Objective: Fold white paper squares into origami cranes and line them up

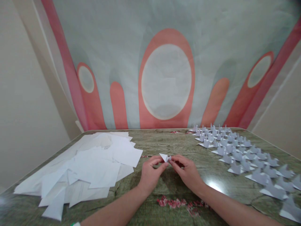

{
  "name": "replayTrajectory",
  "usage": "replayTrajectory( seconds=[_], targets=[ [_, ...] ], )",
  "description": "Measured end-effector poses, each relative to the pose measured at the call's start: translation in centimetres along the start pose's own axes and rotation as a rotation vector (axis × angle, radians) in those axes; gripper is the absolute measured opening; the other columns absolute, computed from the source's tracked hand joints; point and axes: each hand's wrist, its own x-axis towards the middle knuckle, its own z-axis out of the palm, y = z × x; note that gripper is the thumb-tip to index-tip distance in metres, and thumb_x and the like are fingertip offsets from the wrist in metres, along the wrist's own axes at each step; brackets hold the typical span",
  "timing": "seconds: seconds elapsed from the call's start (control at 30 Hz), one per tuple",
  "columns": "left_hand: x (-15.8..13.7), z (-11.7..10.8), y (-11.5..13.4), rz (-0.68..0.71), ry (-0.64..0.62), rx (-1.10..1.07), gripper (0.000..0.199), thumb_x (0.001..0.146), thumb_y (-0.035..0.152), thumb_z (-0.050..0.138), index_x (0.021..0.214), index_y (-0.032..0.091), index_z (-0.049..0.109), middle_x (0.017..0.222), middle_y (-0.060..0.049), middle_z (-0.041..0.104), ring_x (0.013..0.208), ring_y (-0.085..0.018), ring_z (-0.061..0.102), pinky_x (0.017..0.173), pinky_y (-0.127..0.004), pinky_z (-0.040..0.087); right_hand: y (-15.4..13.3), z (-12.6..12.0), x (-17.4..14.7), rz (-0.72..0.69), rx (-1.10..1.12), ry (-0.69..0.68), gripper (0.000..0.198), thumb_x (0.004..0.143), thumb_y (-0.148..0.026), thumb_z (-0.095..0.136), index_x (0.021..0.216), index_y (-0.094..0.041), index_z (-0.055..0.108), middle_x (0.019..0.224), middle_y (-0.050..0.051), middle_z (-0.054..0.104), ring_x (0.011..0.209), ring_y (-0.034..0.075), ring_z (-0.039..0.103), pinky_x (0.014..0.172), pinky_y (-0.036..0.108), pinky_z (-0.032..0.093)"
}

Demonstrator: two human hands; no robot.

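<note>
A small folded white paper piece [163, 156] is held up over the middle of the table, one pointed corner sticking out to the upper left. My left hand [151, 172] pinches it between thumb and fingers from the left side. From the right, my right hand [185, 169] pinches its other end, thumb and fingertips closed together. The fingertips of both hands nearly meet at the paper and hide part of its folds, so its full shape does not show.
A spread pile of white paper sheets [98, 166] covers the table's left side. Several rows of folded white paper birds [225, 150] stand along the right side. The wood-patterned table [162, 141] has pink flower prints. A grey-green and coral backdrop [127, 56] hangs behind its far edge.
</note>
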Motion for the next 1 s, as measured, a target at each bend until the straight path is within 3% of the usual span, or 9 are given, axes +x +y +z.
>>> replayTrajectory(
  seconds=[0.23, 0.47, 0.57, 0.73, 1.0],
  targets=[
    [-0.30, 0.18, 0.63, 0.011, 0.001, 0.001, 0.016, 0.076, 0.026, 0.061, 0.089, 0.023, 0.071, 0.092, -0.003, 0.069, 0.088, -0.020, 0.062, 0.084, -0.031, 0.045, -0.08, 0.19, -0.25, -0.049, -0.050, 0.048, 0.017, 0.082, -0.029, 0.054, 0.089, -0.023, 0.069, 0.079, 0.005, 0.065, 0.069, 0.018, 0.058, 0.061, 0.028, 0.044],
    [-0.20, 0.21, 0.31, 0.038, 0.026, -0.019, 0.013, 0.075, 0.024, 0.063, 0.084, 0.020, 0.071, 0.088, -0.004, 0.068, 0.083, -0.018, 0.062, 0.072, -0.026, 0.049, -0.27, 0.24, -0.38, -0.086, -0.064, 0.034, 0.020, 0.083, -0.025, 0.053, 0.095, -0.025, 0.069, 0.081, 0.004, 0.066, 0.073, 0.017, 0.059, 0.065, 0.027, 0.045],
    [-0.18, 0.30, 0.10, 0.077, 0.031, -0.027, 0.011, 0.075, 0.023, 0.063, 0.082, 0.019, 0.071, 0.086, -0.004, 0.067, 0.081, -0.016, 0.061, 0.067, -0.024, 0.049, -0.34, 0.33, -0.42, -0.066, -0.049, 0.031, 0.021, 0.083, -0.023, 0.053, 0.096, -0.025, 0.068, 0.083, 0.004, 0.066, 0.074, 0.016, 0.060, 0.064, 0.025, 0.045],
    [-0.34, 0.53, -0.13, 0.103, 0.047, -0.004, 0.011, 0.076, 0.022, 0.061, 0.081, 0.019, 0.070, 0.083, -0.004, 0.065, 0.079, -0.015, 0.060, 0.072, -0.025, 0.048, -0.18, 0.52, -0.56, -0.033, -0.017, 0.047, 0.020, 0.082, -0.023, 0.053, 0.093, -0.024, 0.069, 0.086, 0.004, 0.066, 0.079, 0.016, 0.060, 0.066, 0.025, 0.046],
    [-0.39, 0.75, -0.03, -0.022, 0.027, -0.071, 0.010, 0.077, 0.023, 0.061, 0.082, 0.017, 0.067, 0.083, -0.003, 0.067, 0.079, -0.015, 0.062, 0.074, -0.026, 0.048, -0.27, 0.55, -0.49, 0.084, 0.027, 0.055, 0.016, 0.079, -0.026, 0.056, 0.087, -0.020, 0.069, 0.084, 0.004, 0.067, 0.074, 0.016, 0.059, 0.062, 0.024, 0.044]
  ],
)
